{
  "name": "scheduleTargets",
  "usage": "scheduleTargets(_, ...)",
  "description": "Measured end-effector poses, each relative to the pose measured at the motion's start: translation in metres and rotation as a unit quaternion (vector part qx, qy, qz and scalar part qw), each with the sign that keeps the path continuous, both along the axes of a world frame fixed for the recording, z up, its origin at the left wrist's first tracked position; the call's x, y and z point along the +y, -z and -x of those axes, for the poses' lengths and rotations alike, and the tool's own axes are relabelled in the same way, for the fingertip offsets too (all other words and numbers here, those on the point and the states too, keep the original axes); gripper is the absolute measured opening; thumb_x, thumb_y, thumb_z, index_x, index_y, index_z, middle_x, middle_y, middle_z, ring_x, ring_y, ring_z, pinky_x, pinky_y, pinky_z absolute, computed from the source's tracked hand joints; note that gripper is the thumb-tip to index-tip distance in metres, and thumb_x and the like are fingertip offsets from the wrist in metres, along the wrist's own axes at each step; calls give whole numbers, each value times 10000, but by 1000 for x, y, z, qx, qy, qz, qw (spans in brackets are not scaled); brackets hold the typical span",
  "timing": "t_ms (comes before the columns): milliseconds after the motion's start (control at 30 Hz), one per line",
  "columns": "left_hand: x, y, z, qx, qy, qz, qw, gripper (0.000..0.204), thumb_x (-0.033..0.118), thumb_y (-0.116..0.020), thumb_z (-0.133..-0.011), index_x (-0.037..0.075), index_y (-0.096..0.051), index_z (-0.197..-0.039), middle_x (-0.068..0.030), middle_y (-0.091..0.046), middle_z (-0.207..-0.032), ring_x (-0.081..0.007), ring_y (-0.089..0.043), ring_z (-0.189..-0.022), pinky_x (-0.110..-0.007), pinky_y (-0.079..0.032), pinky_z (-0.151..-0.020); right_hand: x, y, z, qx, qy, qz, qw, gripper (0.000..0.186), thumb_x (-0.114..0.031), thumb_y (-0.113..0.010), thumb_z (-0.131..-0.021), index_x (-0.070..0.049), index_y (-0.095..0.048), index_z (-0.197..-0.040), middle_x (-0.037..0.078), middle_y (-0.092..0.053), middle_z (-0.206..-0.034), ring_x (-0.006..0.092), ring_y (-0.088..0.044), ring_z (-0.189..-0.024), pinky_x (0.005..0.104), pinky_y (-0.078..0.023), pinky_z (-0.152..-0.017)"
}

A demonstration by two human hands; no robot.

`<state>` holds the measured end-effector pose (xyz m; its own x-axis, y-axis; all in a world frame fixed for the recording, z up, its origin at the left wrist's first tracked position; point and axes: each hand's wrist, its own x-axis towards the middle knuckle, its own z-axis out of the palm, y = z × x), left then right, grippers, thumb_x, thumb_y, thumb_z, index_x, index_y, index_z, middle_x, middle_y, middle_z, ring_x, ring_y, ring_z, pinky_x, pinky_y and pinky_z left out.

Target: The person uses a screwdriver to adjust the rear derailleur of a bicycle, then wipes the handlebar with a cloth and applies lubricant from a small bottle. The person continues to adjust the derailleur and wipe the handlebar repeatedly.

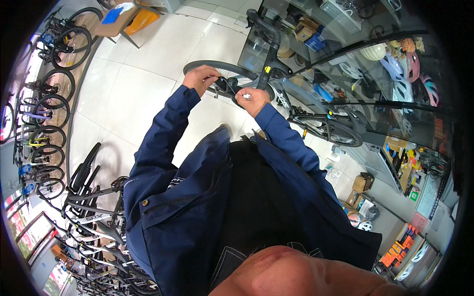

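Observation:
A road bicycle with a drop handlebar (274,37) stands in front of me, its front wheel (222,64) to the left and its frame running off to the right. My left hand (201,79) is closed in a pinch beside the black part near the handlebar's middle; what it pinches is too small to name. Close to the same part, my right hand (253,100) is closed too, with a small white bit showing at its fingers. A thin dark line runs between the hands, and I cannot tell what it is.
Glass cabinets with helmets (395,69) stand at the far right. Rows of bicycles (49,111) line the left wall, and more are packed at the lower left (98,217). A wooden table (112,28) stands at the far left; a cardboard box (363,182) sits to the right.

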<state>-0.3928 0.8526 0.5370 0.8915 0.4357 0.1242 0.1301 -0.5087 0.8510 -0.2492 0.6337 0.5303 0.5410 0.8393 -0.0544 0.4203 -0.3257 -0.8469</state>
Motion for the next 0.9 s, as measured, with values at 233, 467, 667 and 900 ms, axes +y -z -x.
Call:
scheduleTargets(233,-4,-5,-8,-79,50,-120,988,190,31,-741,-872,86,-763,-1053,-95,-741,-1045,-298,-689,-987,-377,-558,-837,2,-4,5,8,19,13,1000,197,-292,-754,-861,-108,-782,-926,150,-724,-751,290,-707,-688,362,-548,-684)
scheduleTargets(467,-1,0,-9,-53,42,-33,997,199,2,-687,-903,72,-759,-1075,-103,-748,-1023,-302,-703,-947,-366,-564,-828,-1,12,7,34,22,4,999,208,-284,-757,-873,-89,-781,-941,129,-736,-767,243,-705,-686,339,-549,-691)
scheduleTargets(667,-2,0,-8,-30,29,0,999,196,-14,-677,-916,54,-758,-1080,-104,-749,-1021,-265,-720,-926,-337,-575,-814,-4,18,5,80,22,9,996,199,-267,-757,-880,-83,-782,-950,122,-758,-833,223,-716,-737,328,-554,-740)
scheduleTargets(900,-1,2,-7,-43,32,6,999,219,-35,-672,-936,54,-752,-1119,-71,-728,-982,-167,-705,-851,-279,-567,-757,-5,11,8,86,17,-12,996,206,-269,-760,-884,-82,-780,-969,105,-761,-844,214,-710,-745,318,-552,-756)
